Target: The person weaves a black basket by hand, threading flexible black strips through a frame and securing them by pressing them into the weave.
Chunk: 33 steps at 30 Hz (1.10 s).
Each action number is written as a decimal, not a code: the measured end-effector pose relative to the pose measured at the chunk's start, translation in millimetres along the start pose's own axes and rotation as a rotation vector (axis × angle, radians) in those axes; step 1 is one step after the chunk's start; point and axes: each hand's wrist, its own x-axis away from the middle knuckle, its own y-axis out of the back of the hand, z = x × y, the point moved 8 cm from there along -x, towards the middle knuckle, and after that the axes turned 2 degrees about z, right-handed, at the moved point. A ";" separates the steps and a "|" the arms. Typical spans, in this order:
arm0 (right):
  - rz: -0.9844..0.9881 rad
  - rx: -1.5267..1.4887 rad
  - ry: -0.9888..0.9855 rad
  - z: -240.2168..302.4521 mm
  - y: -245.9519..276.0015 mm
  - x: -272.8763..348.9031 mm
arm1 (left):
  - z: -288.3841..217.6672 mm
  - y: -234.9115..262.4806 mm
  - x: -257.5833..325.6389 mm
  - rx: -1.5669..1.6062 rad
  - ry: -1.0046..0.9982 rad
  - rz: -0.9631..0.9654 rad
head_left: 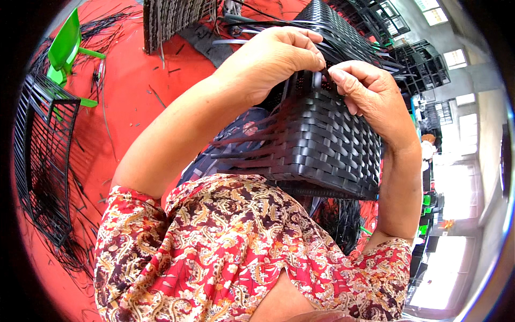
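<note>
A black piece woven from flat plastic strips [335, 137] rests in front of my body, its loose strip ends [241, 150] sticking out to the left. At its upper edge, my left hand [289, 53] is closed in a pinch, with thumb and fingertips together on a dark strip. My right hand [370, 94] pinches close beside it, thumb against the bent fingers, over the top of the weave. The fingertips almost meet, and they hide most of the strip between them. More black strips fan out behind both hands.
A green plastic chair [65, 48] and a black slatted frame [45, 155] stand at the left on the red floor [129, 102]. Scraps of strip lie scattered there. A grey woven panel [174, 24] is at the top. Stacked black frames [421, 64] line the far right.
</note>
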 end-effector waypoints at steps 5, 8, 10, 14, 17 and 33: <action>0.040 -0.153 -0.017 -7.9 -4.5 -7.1 | 7.9 -0.2 23.4 0.068 -0.009 -0.040; -0.019 -0.247 -0.101 -14.7 -0.1 -1.7 | 25.0 6.9 36.8 -0.063 0.031 -0.137; -0.024 -0.254 -0.090 -19.8 4.5 1.1 | 31.9 2.3 39.4 -0.177 0.013 -0.115; -0.075 -0.198 -0.046 -10.6 8.7 5.0 | 34.4 -6.6 39.9 -0.203 0.011 -0.121; -0.053 -0.069 0.013 -2.5 8.2 3.4 | 38.6 -8.2 40.5 -0.171 -0.027 -0.154; 0.031 0.251 0.047 14.1 -4.3 -2.5 | 56.3 -21.8 37.1 0.258 0.164 -0.132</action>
